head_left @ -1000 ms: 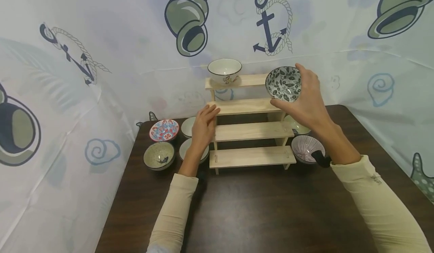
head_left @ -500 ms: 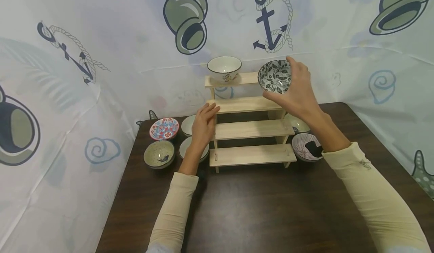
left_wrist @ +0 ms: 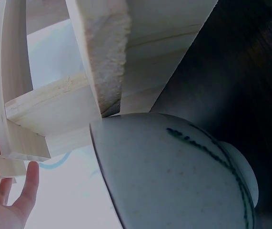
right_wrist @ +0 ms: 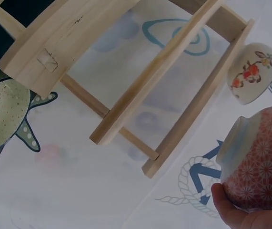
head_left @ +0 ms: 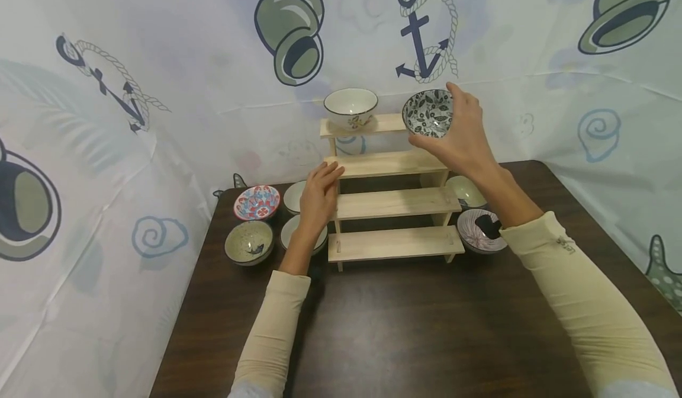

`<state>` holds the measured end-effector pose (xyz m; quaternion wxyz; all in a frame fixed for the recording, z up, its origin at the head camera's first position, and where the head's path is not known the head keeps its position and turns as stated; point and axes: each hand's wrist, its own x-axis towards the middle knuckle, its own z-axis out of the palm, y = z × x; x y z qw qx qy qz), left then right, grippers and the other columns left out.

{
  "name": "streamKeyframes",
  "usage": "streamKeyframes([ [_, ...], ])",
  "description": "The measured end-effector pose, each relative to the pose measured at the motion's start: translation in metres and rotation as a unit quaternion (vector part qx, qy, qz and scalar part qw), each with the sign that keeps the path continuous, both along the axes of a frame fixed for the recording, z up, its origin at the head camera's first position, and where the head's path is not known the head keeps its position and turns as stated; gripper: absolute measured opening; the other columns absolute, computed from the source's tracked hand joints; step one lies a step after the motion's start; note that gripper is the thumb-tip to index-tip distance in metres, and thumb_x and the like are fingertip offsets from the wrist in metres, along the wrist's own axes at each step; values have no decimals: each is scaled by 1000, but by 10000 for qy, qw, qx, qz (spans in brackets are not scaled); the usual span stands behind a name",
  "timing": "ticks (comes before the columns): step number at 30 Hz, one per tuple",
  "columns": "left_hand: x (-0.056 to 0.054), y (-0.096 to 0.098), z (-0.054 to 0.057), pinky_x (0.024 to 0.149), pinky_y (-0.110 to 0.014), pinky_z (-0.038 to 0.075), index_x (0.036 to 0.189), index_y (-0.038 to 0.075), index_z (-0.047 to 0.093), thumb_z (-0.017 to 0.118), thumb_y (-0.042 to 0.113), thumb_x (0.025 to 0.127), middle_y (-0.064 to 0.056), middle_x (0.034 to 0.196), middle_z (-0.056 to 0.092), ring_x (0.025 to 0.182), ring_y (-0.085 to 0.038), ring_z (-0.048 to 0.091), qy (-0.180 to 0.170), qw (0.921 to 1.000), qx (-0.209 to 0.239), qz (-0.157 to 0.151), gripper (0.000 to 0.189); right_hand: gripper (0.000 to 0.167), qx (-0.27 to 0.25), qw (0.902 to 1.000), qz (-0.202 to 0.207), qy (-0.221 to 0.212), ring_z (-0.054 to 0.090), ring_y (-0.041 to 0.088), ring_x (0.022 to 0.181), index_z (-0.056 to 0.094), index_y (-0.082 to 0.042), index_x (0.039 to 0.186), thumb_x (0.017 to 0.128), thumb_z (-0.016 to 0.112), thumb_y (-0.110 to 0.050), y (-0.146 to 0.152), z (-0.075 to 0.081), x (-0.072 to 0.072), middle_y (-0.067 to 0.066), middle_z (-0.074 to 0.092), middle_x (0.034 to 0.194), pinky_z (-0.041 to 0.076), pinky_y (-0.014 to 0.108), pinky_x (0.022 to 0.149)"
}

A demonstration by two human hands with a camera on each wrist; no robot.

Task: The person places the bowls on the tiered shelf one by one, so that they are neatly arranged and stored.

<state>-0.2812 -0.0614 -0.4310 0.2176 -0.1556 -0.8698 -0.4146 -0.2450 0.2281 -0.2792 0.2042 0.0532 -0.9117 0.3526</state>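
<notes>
My right hand (head_left: pixel 462 131) grips a bowl (head_left: pixel 426 112) between thumb and fingers, tilted so its black-and-white leaf-patterned inside faces the head camera. In the right wrist view, the outside of this patterned bowl (right_wrist: pixel 262 157) is red with white flowers. It is up by the right part of the top shelf (head_left: pixel 391 123) of a wooden tiered stand (head_left: pixel 396 244). A white bowl (head_left: pixel 348 111) with a dark rim and painted flowers sits at the left of that shelf. My left hand (head_left: pixel 318 196) rests its extended fingers at the left end of the second shelf from the top.
Left of the stand, a red-and-blue bowl (head_left: pixel 257 202), a speckled bowl (head_left: pixel 248 243) and two pale bowls (head_left: pixel 292 232) sit on the dark table (head_left: pixel 394 327). At right are a pale green bowl (head_left: pixel 466 192) and a purple-striped bowl (head_left: pixel 474 232). Printed cloth (head_left: pixel 213 42) hangs behind.
My right hand has carried the patterned bowl left and slightly up, closer over the top shelf. The left hand has stayed at the stand's left side.
</notes>
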Motion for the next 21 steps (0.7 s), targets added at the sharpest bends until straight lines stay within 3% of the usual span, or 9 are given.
streamKeyframes([
  [10, -1, -3, -1, 116, -52, 45, 134, 19, 71, 54, 12, 105, 5, 151, 59, 151, -16, 42, -90, 9999, -94, 40, 34, 116, 163, 9998, -59, -48, 29, 40, 147, 15, -14, 165, 77, 83, -49, -6, 6, -17, 26, 24, 163, 37, 63, 117],
  [21, -1, -4, -2, 118, -50, 43, 135, 19, 70, 55, 12, 106, 4, 152, 59, 151, -16, 41, -110, 9999, -45, -12, 33, 119, 193, 9985, -178, -487, 22, 37, 153, 7, -18, 167, 80, 78, -55, -15, 22, -37, 22, 19, 166, 33, 57, 123],
])
